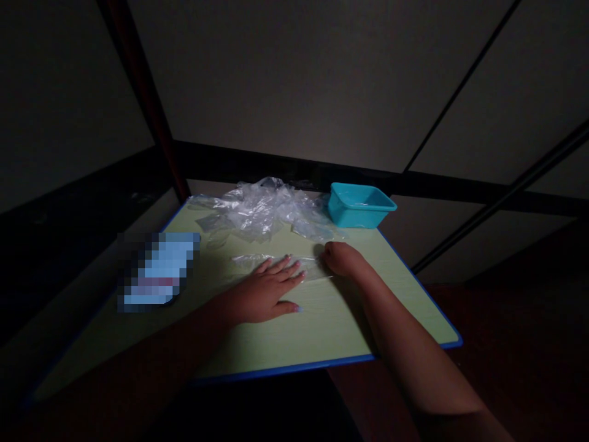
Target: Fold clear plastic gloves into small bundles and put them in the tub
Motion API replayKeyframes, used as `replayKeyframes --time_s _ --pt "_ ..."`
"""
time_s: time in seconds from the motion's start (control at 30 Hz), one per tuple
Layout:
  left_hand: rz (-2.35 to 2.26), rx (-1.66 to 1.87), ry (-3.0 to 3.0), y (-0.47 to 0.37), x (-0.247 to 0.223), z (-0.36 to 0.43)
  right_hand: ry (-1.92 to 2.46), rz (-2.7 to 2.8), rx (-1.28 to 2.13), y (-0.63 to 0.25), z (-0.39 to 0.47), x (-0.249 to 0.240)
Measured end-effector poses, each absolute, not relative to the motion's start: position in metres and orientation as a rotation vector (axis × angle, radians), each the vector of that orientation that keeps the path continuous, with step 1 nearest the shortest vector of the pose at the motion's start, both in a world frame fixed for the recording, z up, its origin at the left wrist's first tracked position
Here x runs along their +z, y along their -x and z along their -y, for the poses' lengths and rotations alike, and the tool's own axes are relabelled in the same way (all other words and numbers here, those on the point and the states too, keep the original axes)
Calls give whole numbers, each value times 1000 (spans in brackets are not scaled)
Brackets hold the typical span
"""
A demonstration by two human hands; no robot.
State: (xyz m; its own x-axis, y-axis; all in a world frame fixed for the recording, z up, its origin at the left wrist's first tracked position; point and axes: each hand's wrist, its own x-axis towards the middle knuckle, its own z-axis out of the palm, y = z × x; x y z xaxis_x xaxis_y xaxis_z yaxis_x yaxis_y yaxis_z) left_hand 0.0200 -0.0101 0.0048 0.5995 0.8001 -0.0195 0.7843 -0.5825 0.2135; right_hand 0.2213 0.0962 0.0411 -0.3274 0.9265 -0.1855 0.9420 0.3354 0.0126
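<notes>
A clear, shiny plastic bag [313, 268] lies flat on the surface [285, 341], stretching from nine to three o'clock, its twelve o'clock edge seemingly creased, though dim light blurs its outline.

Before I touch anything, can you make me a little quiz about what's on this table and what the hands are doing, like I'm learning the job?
1. Pick one. Which hand is spread open? A) left B) right
2. True or false: the turquoise bin stands to the right of the crumpled plastic heap.
3. Fill the gap: the flattened clear plastic lies on a table with a ____ edge.

Key:
1. A, the left hand
2. True
3. blue
</notes>
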Motion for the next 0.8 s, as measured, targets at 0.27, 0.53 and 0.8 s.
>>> replayKeyframes --time_s 0.27,0.53,0.8 --pt "-1368 122 -2581 -21 6 11 -2037 -2788 -202 -218 -86 50" --pt "-1384 167 -2581 -20 1 9 -1489 -2358 -1869 -203 -70 48" --pt "-1392 145 -2558 -20 3 10 -1580 -2235 -1454 -214 -80 45"
